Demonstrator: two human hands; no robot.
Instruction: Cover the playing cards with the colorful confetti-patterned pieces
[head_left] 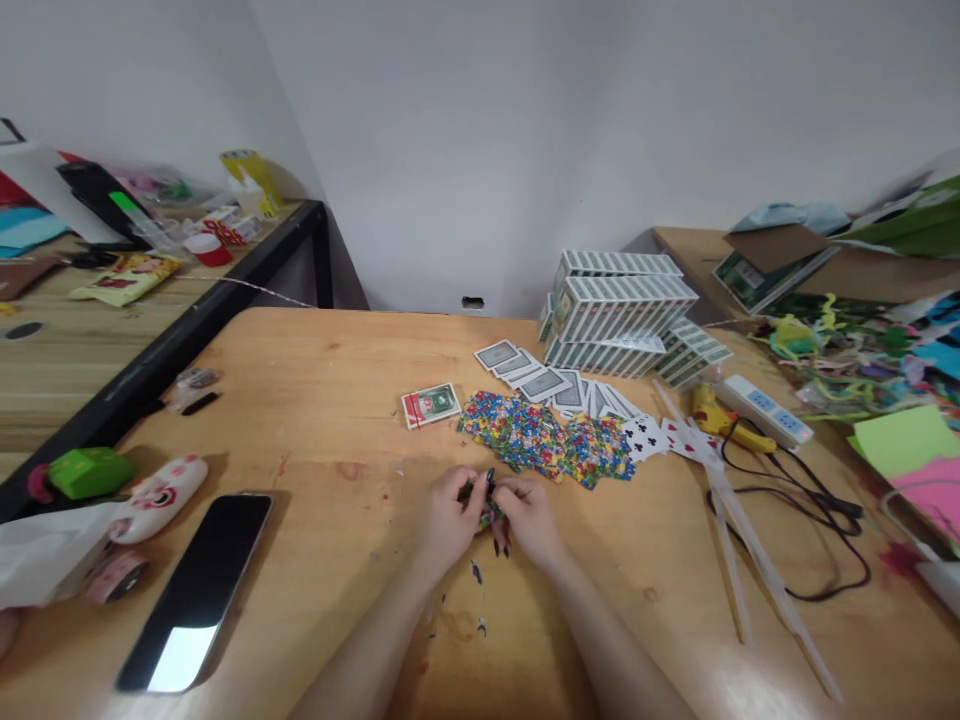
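My left hand (pixel 453 512) and my right hand (pixel 529 518) meet near the middle of the table, fingers closed on a colourful patterned card (pixel 489 513). Most of that card is hidden behind my fingers. Just beyond lies a spread of similar multicoloured cards (pixel 529 437), overlapping in a row. Grey-backed playing cards (pixel 545 384) are fanned out behind them, and face-up playing cards (pixel 645 437) lie at the right end. A green and white card box (pixel 431 405) rests to the left of the spread. Small dark scraps (pixel 476 572) are scattered below my hands.
Stacked card cartons (pixel 622 305) stand at the back right. A yellow glue gun (pixel 729 420), clear glue sticks (pixel 757 545), black cable (pixel 814 505) and power strip (pixel 766 408) lie on the right. On the left are a phone (pixel 199 590) and a white squeeze toy (pixel 157 498).
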